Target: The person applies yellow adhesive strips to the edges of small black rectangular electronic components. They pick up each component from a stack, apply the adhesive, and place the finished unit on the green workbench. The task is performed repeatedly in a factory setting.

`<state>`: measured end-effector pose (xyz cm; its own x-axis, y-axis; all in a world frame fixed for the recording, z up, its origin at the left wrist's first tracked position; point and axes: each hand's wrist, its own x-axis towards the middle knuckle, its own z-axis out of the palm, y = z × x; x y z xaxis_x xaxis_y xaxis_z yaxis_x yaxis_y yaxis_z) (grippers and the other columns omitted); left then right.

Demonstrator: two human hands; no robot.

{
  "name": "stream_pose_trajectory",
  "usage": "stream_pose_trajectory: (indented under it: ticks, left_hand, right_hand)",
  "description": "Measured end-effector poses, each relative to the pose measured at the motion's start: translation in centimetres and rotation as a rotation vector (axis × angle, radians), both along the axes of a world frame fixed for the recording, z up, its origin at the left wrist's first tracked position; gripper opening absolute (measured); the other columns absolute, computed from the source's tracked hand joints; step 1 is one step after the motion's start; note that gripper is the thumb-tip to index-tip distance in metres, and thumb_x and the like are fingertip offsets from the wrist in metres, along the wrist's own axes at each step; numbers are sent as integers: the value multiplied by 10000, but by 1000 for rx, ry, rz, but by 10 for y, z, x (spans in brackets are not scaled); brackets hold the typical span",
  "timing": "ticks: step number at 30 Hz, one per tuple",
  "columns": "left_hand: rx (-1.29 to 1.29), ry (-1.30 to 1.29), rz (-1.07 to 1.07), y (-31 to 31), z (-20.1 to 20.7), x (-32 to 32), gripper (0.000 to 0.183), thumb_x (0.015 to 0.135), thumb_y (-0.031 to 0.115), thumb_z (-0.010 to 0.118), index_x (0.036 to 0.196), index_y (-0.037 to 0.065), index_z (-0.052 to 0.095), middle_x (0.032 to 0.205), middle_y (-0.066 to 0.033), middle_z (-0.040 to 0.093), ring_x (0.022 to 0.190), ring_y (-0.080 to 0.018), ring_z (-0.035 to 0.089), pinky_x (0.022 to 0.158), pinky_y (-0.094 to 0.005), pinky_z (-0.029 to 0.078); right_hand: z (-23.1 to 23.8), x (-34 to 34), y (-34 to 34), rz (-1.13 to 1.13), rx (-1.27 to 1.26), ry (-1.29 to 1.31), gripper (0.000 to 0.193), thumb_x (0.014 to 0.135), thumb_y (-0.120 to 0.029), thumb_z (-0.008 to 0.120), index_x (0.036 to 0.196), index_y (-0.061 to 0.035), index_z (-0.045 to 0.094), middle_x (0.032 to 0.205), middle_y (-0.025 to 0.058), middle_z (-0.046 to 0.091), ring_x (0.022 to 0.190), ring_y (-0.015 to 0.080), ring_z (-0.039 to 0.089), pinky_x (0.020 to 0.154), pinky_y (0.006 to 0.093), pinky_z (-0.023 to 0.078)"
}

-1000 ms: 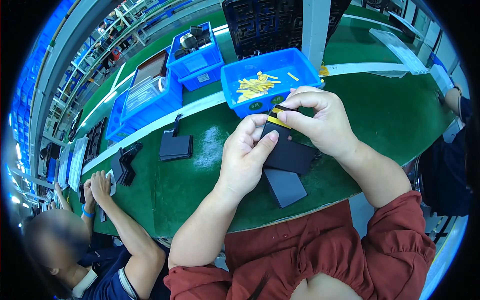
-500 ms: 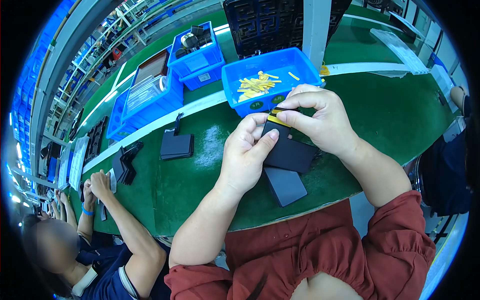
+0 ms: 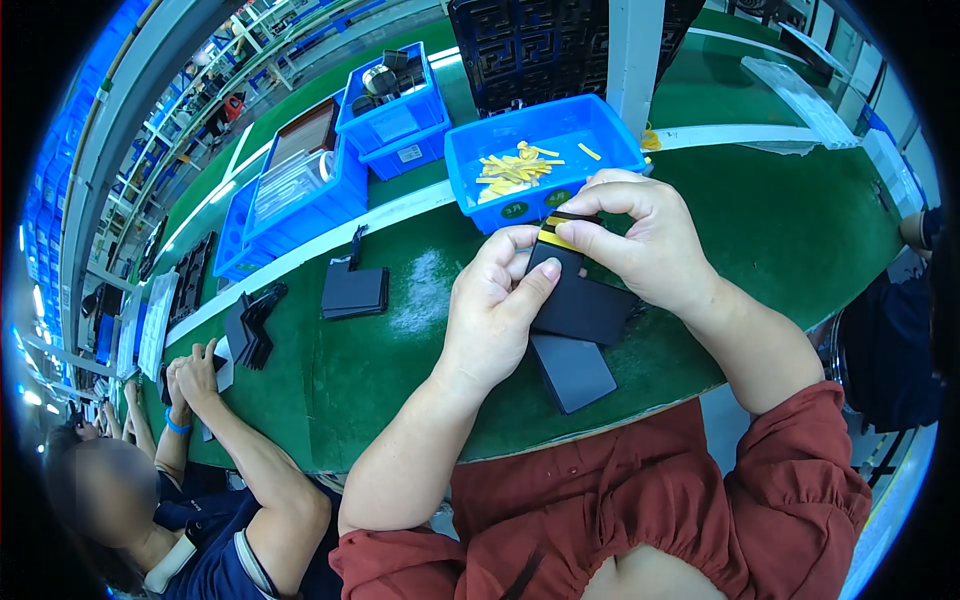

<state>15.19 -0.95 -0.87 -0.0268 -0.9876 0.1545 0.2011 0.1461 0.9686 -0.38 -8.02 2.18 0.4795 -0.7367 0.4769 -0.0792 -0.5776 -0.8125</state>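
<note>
My left hand grips a flat black rectangular piece by its left edge, thumb on top. My right hand pinches a small yellow strip against the top corner of that piece. Both hands hover just above the green table. A second black flat piece lies on the table directly below the held one. Right behind my hands stands a blue bin holding several loose yellow strips.
A black pad and a stack of black parts lie to the left. Blue bins and a black tray stand at the back. A person at the lower left rests hands on the table.
My hands and the black piece have barely shifted; the right fingers have settled the yellow strip closer onto the piece's top corner.
</note>
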Motion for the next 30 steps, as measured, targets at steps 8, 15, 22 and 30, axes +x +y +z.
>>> stream_pose_trajectory:
  ticks: [8, 15, 22, 30]
  left_hand:
    - [-98, -113, 84, 2, -5, -8, 226, 885, 23, 542, 1105, -8, 503, 951, -73, 642, 829, -72, 566, 728, -235, 464]
    - [-110, -250, 120, 4, 0, 0, 232, 920, 46, 507, 1140, -17, 468, 1020, -63, 616, 905, -61, 540, 782, -211, 436]
    - [-84, -229, 141, 3, 0, 5, 239, 927, 53, 492, 1153, -16, 456, 1001, -62, 625, 884, -55, 540, 775, -213, 440]
    - [-56, -180, 6, 5, 1, 2, 259, 924, 46, 499, 1171, 0, 435, 1034, -66, 620, 944, -75, 551, 800, -220, 438]
  right_hand:
    - [-9, 4, -4, -108, -261, 73, 167, 707, -102, 688, 814, 22, 657, 789, 116, 618, 718, 218, 628, 625, 299, 497]
    - [-6, 3, -2, -118, -271, 46, 195, 677, -78, 685, 836, 24, 637, 922, 116, 617, 890, 243, 588, 810, 318, 449]
    - [9, 3, 5, -215, -766, 226, 157, 637, -20, 691, 775, -27, 615, 958, 98, 614, 1004, 286, 569, 933, 434, 412]
    - [9, -1, -4, -262, -862, 65, 185, 626, 49, 665, 761, -55, 595, 859, 64, 632, 954, 289, 597, 972, 507, 387]
